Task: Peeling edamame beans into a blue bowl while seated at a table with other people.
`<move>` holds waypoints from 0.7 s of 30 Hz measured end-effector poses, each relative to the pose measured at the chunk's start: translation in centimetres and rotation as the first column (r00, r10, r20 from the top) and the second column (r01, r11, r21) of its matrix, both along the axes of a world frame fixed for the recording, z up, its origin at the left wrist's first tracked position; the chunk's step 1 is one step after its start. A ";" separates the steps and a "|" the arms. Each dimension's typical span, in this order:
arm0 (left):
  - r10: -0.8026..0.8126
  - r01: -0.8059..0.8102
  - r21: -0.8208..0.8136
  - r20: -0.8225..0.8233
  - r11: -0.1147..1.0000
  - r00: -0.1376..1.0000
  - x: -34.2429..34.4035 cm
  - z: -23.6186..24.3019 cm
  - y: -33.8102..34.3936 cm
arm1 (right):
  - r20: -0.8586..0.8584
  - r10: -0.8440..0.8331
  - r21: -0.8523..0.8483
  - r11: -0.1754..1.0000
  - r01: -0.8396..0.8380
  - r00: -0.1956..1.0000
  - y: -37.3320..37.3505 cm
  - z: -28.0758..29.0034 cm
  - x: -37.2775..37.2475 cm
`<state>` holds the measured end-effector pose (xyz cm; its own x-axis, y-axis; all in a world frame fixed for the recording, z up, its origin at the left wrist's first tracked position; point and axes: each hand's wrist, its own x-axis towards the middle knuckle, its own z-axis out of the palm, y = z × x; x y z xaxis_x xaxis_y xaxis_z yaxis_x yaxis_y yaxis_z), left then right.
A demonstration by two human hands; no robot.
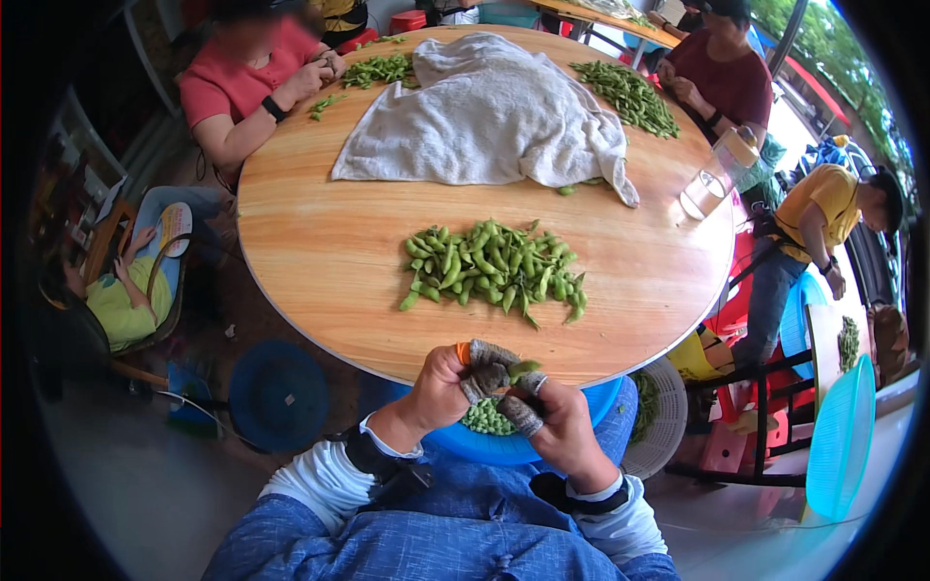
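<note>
A green soybean pod is pinched between the fingers of both hands, just off the table's near edge. My left hand closes on it with grey finger covers and an orange band on its fingers. From the other side my right hand, also in grey finger covers, grips the pod. Below them a blue basin rests at my lap, partly hidden by my hands. Shelled green beans lie in it. Ahead on the table spreads a pile of unshelled pods.
The round wooden table carries a white towel, a clear plastic jug and other pod piles. People sit around it. A pale basket holding pods stands right of my lap; a dark blue basin is at left.
</note>
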<state>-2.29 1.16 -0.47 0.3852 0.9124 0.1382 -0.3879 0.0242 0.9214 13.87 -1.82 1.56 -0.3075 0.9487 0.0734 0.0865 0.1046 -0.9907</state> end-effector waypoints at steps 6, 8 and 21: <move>0.029 -0.031 -0.142 -0.016 0.989 0.999 -0.2 -0.2 -0.3 | 0.272 -0.199 0.446 0.893 0.060 0.942 0.9 0.5 1.4; -0.109 0.079 -0.423 -0.048 0.903 0.993 -1.0 -0.1 -0.1 | 0.443 -0.377 0.685 0.728 -0.035 0.813 1.1 1.0 2.2; -0.324 0.291 -0.549 0.037 0.784 0.945 0.1 0.1 -1.4 | -0.087 -0.256 -0.055 0.966 0.252 0.963 -1.5 -1.0 2.7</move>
<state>-2.17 -0.24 -0.39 0.6498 0.6635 -0.3707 -0.2226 0.6325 0.7419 16.57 -3.31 0.53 -0.0499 0.9976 0.0475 0.0120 0.0481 -0.9988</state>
